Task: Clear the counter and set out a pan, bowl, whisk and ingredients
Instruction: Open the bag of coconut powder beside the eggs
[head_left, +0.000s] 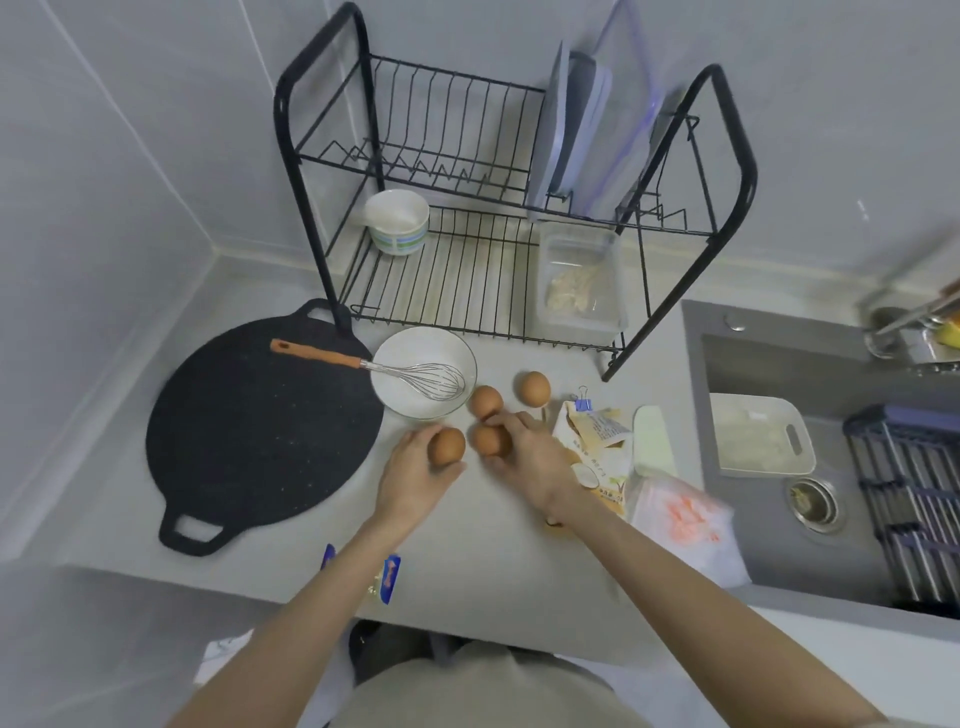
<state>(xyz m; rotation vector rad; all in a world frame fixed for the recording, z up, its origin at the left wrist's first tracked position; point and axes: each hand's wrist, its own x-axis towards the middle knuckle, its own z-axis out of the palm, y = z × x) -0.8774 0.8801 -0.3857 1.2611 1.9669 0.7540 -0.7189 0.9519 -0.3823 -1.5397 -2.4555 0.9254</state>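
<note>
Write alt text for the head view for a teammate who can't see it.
A person's left hand holds a brown egg and the right hand grips a second egg at a grey counter, with two more eggs just beyond. To the left, a whisk rests in a white bowl, its handle over a flat black pan.

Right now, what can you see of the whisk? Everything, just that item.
The whisk has an orange handle with a darker tip and a balloon of thin silver wires. It lies nearly flat, wire head inside the white bowl, neck across its left rim, handle reaching left over the black pan; contact with the pan is unclear. No hand holds it.
</note>
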